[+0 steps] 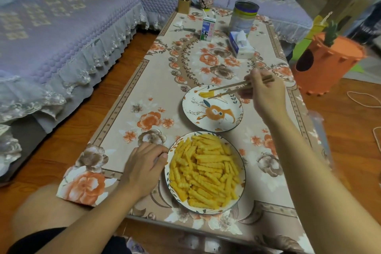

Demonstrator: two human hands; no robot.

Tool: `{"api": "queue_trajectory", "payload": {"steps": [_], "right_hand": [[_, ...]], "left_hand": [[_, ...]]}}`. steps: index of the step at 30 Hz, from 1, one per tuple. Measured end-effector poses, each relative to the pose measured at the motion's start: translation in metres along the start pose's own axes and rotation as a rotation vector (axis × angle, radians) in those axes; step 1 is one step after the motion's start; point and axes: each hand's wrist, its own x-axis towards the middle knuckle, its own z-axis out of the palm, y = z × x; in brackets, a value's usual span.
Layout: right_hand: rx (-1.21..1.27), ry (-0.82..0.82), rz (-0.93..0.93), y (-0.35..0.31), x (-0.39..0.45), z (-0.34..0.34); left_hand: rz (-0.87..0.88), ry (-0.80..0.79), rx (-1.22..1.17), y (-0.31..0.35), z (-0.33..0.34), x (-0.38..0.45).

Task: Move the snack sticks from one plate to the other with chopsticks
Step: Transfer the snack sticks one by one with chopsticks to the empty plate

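Note:
A near plate (168,181) holds a heap of yellow crinkle snack sticks (206,173). My left hand (144,167) rests at that plate's left rim, thumb touching the edge. Beyond it lies a far plate (191,109) painted with an orange bird. My right hand (266,97) grips brown chopsticks (233,87) whose tips reach over the far plate's upper left part. One snack stick (206,94) sits at the chopstick tips, low over or on that plate; I cannot tell whether it is still pinched.
The floral tablecloth (148,93) covers a low table. At the far end stand a milk carton (207,29), a tin can (243,17), a tissue pack (240,44), a mug (206,0) and a small box (184,5). A sofa (61,33) runs along the left; an orange bin (327,64) stands right.

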Motion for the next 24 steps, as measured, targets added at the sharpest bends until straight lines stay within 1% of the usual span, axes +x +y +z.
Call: {"api": "queue_trajectory", "payload": {"steps": [6,12,16,24], "right_hand": [[-0.035,0.002,0.008,0.013,0.022,0.027],[-0.010,0.057,0.054,0.018,0.025,0.016],[-0.003,0.079,0.029,0.016,0.028,0.010],[-0.047,0.029,0.033,0.012,0.023,0.025]], "left_hand": [[0.005,-0.007,0.014,0.001,0.000,0.001],[0.002,-0.011,0.001,-0.001,0.000,0.000],[0.009,-0.003,-0.004,-0.002,0.000,0.001],[0.000,0.003,-0.005,0.002,-0.002,0.001]]}}
